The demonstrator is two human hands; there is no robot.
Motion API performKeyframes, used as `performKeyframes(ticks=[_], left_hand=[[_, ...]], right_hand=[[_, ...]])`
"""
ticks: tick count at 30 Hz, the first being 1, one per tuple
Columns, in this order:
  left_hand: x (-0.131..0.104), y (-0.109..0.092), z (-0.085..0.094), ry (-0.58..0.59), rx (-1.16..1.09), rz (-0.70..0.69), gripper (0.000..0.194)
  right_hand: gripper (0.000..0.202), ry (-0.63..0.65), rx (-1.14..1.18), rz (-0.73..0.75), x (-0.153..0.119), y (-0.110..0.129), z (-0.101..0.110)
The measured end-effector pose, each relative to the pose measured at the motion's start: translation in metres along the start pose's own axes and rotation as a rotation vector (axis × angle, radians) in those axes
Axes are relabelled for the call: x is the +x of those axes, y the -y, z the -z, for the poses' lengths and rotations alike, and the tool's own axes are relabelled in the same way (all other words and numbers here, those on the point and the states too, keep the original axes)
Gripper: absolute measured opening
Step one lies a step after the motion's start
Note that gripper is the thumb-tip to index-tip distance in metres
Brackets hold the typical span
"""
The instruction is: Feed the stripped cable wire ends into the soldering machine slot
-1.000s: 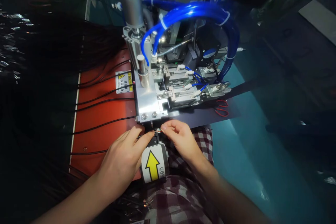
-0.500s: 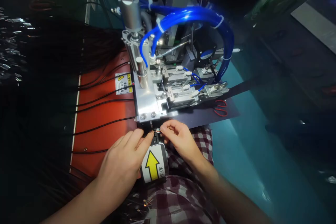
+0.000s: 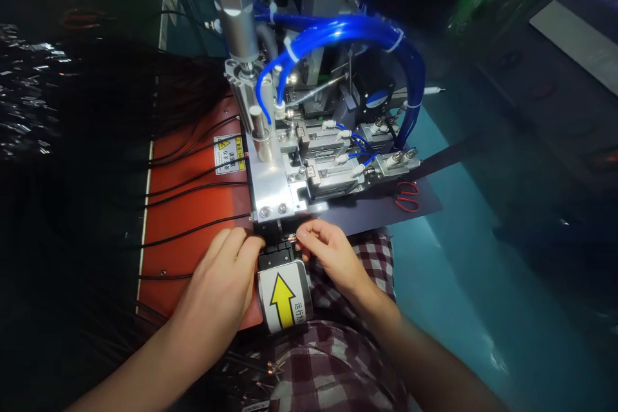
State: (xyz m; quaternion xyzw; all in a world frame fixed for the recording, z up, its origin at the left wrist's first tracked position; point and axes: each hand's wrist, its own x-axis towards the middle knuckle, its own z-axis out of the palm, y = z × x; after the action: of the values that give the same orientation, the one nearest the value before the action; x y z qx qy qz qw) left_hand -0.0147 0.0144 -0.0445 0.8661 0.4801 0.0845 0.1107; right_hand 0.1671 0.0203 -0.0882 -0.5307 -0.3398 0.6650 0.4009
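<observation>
My left hand [image 3: 219, 280] is closed at the left side of a black track [image 3: 277, 256], fingertips curled down by the machine's near edge. Whatever those fingers hold, if anything, is hidden. My right hand [image 3: 328, 248] pinches the thin ends of wires [image 3: 292, 237] between thumb and forefinger, just right of the track. Beyond both hands stands a machine with a shiny metal plate [image 3: 270, 190]. Toward me, a rounded cover [image 3: 282, 299] carries a yellow arrow label.
Black cables [image 3: 197, 190] lie across the red surface [image 3: 178, 225] on the left. Blue air hoses [image 3: 357, 29] arch above the machine's cylinders [image 3: 333, 174]. Red-handled scissors [image 3: 407, 197] rest on the dark plate at right. Bare cable ends [image 3: 273, 368] lie near my lap.
My left hand has drawn back to the left, away from my right hand, uncovering more of the black track. My right hand stays nearly in place, still pinching.
</observation>
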Motion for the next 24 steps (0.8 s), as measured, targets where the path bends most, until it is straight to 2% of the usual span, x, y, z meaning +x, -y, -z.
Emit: performKeyframes(ticks=[7, 24], left_hand=[[-0.0022, -0.0095, 0.0010, 0.033, 0.190, -0.015, 0.023], [0.0005, -0.0053, -0.0054, 0.032, 0.178, -0.051, 0.015]], right_hand=[[0.020, -0.008, -0.018, 0.014, 0.0005, -0.0001, 0.0009], [0.018, -0.014, -0.048, 0.028, 0.0000, 0.0009, 0.0030]])
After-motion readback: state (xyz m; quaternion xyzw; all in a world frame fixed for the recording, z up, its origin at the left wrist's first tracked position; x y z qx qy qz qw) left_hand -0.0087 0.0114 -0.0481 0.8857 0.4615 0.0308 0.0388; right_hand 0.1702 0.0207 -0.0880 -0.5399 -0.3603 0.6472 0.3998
